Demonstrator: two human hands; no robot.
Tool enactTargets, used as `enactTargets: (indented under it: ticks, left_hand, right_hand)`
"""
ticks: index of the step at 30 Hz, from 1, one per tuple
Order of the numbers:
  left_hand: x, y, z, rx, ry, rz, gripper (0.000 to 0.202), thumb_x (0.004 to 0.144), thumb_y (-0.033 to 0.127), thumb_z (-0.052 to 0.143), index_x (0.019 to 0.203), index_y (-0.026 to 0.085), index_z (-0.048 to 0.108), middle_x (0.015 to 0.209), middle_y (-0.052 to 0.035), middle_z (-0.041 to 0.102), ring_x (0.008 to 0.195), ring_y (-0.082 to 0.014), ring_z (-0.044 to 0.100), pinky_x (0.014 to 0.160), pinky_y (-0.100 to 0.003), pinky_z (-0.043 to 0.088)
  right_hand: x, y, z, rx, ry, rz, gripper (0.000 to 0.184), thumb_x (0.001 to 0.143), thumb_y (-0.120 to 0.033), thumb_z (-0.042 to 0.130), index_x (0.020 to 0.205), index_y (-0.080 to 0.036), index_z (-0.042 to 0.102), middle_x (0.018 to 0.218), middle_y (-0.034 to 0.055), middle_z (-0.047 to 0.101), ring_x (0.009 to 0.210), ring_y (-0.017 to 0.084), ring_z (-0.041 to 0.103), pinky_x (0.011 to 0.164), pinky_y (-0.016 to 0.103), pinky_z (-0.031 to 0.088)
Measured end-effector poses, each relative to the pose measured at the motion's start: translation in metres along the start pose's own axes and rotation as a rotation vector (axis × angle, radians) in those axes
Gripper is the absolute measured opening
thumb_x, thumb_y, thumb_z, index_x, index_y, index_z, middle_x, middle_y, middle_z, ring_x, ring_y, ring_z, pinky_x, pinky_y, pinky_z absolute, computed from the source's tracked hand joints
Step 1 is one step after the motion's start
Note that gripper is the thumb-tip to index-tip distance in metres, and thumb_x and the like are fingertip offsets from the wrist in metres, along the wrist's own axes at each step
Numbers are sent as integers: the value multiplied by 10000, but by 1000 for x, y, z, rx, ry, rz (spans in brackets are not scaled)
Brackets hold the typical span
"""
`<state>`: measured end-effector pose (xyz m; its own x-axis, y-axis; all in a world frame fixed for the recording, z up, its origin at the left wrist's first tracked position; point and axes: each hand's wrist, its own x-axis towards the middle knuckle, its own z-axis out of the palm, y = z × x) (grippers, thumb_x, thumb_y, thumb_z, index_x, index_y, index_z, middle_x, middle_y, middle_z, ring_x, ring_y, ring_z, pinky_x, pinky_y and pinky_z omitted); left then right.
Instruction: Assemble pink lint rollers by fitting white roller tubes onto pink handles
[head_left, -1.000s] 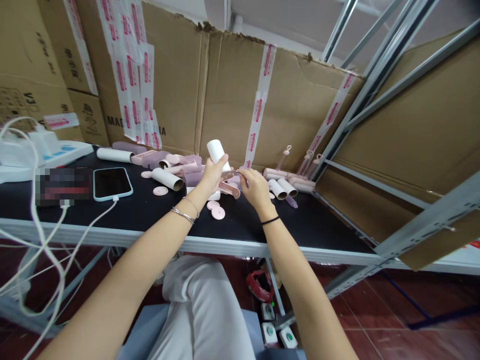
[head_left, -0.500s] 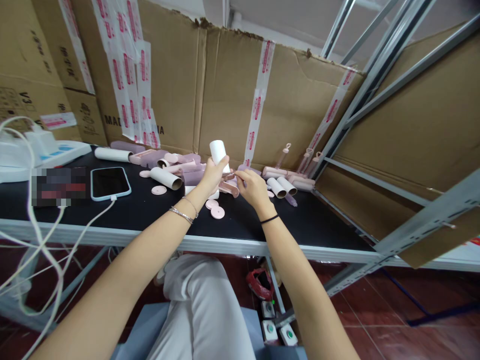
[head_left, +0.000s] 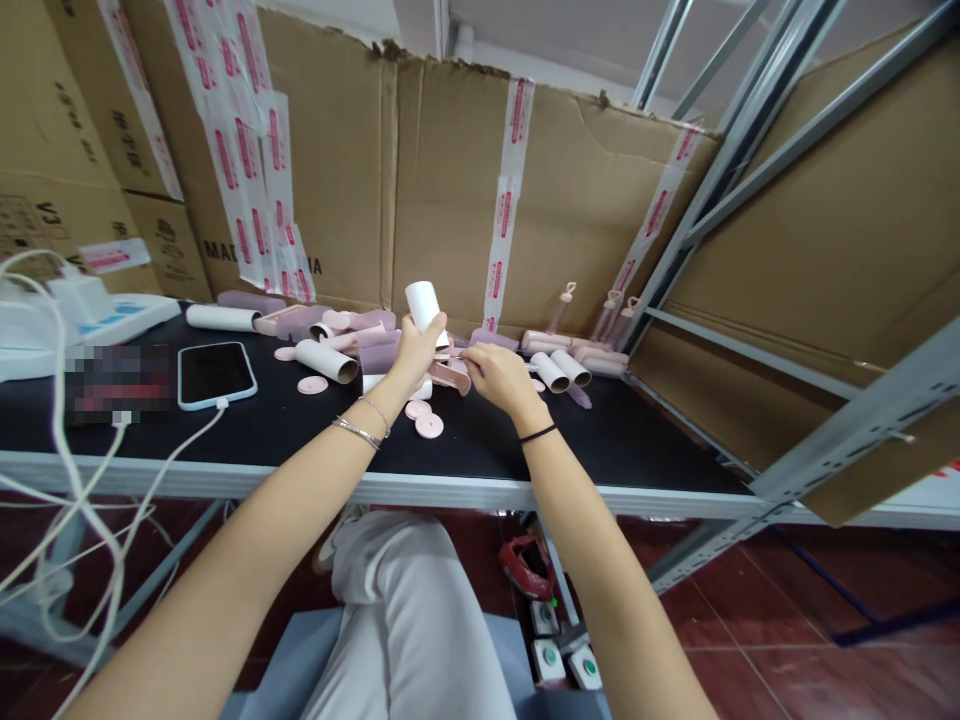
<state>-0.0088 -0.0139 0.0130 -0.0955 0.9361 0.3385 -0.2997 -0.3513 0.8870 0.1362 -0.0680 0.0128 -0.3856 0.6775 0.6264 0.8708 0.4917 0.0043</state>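
Observation:
My left hand point(head_left: 417, 352) is wrapped round a white tube point(head_left: 422, 303), which tilts upright above the bench. Close to the tube's lower end, my right hand point(head_left: 495, 373) has its fingers pinched together; a small thin piece seems to be between them, too small to name. Just under the hands lies a pink curved plastic part point(head_left: 452, 377). Pink discs point(head_left: 429, 426) rest on the black bench top in front of my left hand. Another white tube point(head_left: 327, 361) lies left of it, and two short tubes point(head_left: 551, 371) lie right of my right hand.
Pink and lilac plastic parts point(head_left: 379, 352) are heaped along the cardboard wall point(head_left: 442, 200). At left are a charging phone point(head_left: 217, 375), white cables point(head_left: 169, 460) and a power strip point(head_left: 139, 308). Clear-pink pieces with loops point(head_left: 565, 305) stand at back right beside the metal frame point(head_left: 739, 170).
The view has shifted slightly. The white tube leans a little more to the left in my left hand, and my right hand's fingers sit slightly farther from it.

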Motion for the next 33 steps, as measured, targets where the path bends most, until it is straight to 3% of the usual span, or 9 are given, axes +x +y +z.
enactTargets:
  ticks: [4,9,13,16,20,22,25,29,33]
  left_hand:
    - [-1,0,-3,259,-29,155,467,761,339,679,1130,169,450,989,-83,640,840,-181,653,746,-319,538]
    - [-16,0,1,689,-407,410,659,739,293,681,1340,178,435,1264,-113,597,1137,-244,568,975,-354,442]
    - [-19,3,-1,1106,-610,507,656,778,353,654,1367,154,444,1293,-146,584,1252,-295,486,1081,-456,324]
    - [-15,12,-11,1457,-544,547,547,810,378,621,1304,165,524,1382,-164,512,1338,-338,382,1120,-560,189]
    - [-13,23,-25,1641,-447,348,472,844,253,565,1307,174,521,1339,-162,550,1253,-336,467,1010,-497,374]
    - [-13,24,-28,1673,-423,319,408,831,191,561,1238,166,575,1251,-157,609,1214,-337,494,959,-458,415]
    - [-10,18,-27,1672,-382,351,271,820,164,574,1080,165,653,1186,-153,638,1204,-336,503,960,-433,409]
    - [-5,13,-26,1461,-286,363,218,844,191,560,1045,172,643,1096,-135,655,1089,-289,586,920,-400,437]
    - [0,17,-21,979,-35,351,189,869,264,550,1010,151,606,1042,-111,659,986,-216,617,879,-348,472]
  right_hand:
    - [2,0,2,262,177,175,284,889,-336,463,1038,-166,633,890,49,665,795,152,592,736,243,423]
    - [8,5,11,581,307,414,519,808,-510,536,1170,-138,537,1036,84,671,916,174,611,800,263,457]
    - [10,14,9,538,293,568,498,789,-501,533,1141,-149,526,1128,110,661,1001,190,613,848,266,456]
    - [6,26,3,380,201,711,505,811,-534,484,1121,-140,549,1119,145,665,1029,239,613,855,305,454]
    - [-3,36,3,187,-238,744,518,785,-545,533,1042,-104,621,1105,212,648,1060,325,605,881,377,445]
    - [-6,35,7,109,-302,737,524,797,-531,541,1063,-85,618,1135,234,613,1060,334,602,892,398,446]
    - [-5,30,13,56,-175,731,494,865,-437,486,1126,-28,576,1192,273,532,1011,304,611,903,407,454]
    - [0,23,14,107,96,576,357,837,-131,419,1135,14,552,1191,263,509,1006,266,598,956,415,437]
    - [3,12,7,217,247,292,399,931,-185,296,1262,-113,507,1218,158,574,1093,215,577,955,345,444]
